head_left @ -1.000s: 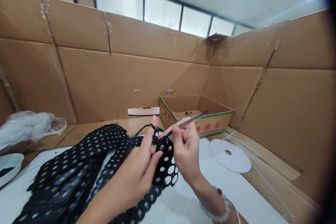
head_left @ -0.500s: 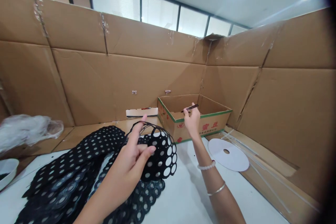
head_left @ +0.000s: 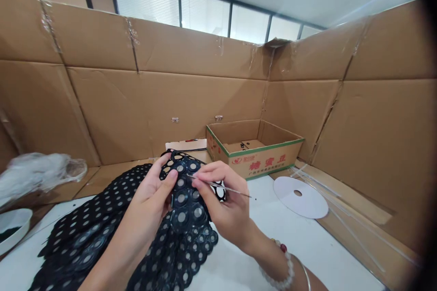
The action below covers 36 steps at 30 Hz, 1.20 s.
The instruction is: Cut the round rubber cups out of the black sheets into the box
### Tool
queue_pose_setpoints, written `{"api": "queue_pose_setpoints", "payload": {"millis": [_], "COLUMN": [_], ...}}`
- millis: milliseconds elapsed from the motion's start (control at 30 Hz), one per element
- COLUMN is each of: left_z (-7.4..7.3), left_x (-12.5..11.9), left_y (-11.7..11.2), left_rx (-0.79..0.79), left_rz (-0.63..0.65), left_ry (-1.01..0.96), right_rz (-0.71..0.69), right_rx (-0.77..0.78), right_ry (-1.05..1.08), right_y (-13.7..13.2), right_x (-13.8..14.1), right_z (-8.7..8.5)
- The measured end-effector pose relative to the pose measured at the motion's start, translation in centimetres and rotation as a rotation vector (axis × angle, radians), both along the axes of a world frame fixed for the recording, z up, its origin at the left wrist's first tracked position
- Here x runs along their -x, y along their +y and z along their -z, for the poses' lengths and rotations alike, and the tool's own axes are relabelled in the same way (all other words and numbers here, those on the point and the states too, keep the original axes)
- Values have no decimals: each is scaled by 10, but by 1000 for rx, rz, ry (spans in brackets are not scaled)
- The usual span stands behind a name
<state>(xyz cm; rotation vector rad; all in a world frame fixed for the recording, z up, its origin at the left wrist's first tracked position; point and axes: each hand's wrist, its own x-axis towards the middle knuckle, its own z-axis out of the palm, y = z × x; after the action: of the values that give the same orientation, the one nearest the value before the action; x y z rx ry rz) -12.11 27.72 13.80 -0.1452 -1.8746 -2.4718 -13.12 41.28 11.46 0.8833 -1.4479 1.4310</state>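
Black fabric with rows of round holes (head_left: 182, 218) is draped over the white table, its upper part raised in front of me. My left hand (head_left: 146, 200) is closed on the raised part, thumb on the near face and index finger along the upper edge. Pinched in my right hand (head_left: 227, 204) is a pair of thin metal tweezers (head_left: 235, 190), with the tip at the fabric's surface close to my left thumb. Whether the tips hold anything is too small to tell.
An open cardboard box (head_left: 266, 161) with small black rings (head_left: 244, 146) inside stands at the back. Right of my hands lies a white disc (head_left: 290, 200) with a centre hole. A white bowl (head_left: 20, 232) and clear plastic (head_left: 44, 173) are at left. Cardboard walls (head_left: 201, 95) surround the table.
My right hand has come back from over the cardboard box to the fabric, bringing the tweezers. My left hand has turned the fabric so its ringed face shows.
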Motion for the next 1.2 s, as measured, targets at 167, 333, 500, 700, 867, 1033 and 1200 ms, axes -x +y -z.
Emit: {"api": "queue_pose_setpoints", "payload": {"millis": [167,333,500,700,867,1033,1200], "left_z": [0,0,2,7,13,12,18], "left_x": [-2,-3,-6,-6,-6,-4,0], "left_y": [-7,-9,-9,-9,-8,-6,-5], "left_rx": [33,72,144,466,587,403,388], "left_rz": [6,40,112,113,112,162,189], "left_ry": [-25,22,149,298,345,227,131], "right_rz": [70,145,195,285,321,369,258], "right_rx": [-90,-144,-225,-292,-350,-337,-253], "right_ry": [163,227,270,331,242,218,229], "right_y": [3,4,4,4,4,5,7], "right_x": [8,8,10,13,11,12,21], "right_z": [3,7,11,17,16,11,15]}}
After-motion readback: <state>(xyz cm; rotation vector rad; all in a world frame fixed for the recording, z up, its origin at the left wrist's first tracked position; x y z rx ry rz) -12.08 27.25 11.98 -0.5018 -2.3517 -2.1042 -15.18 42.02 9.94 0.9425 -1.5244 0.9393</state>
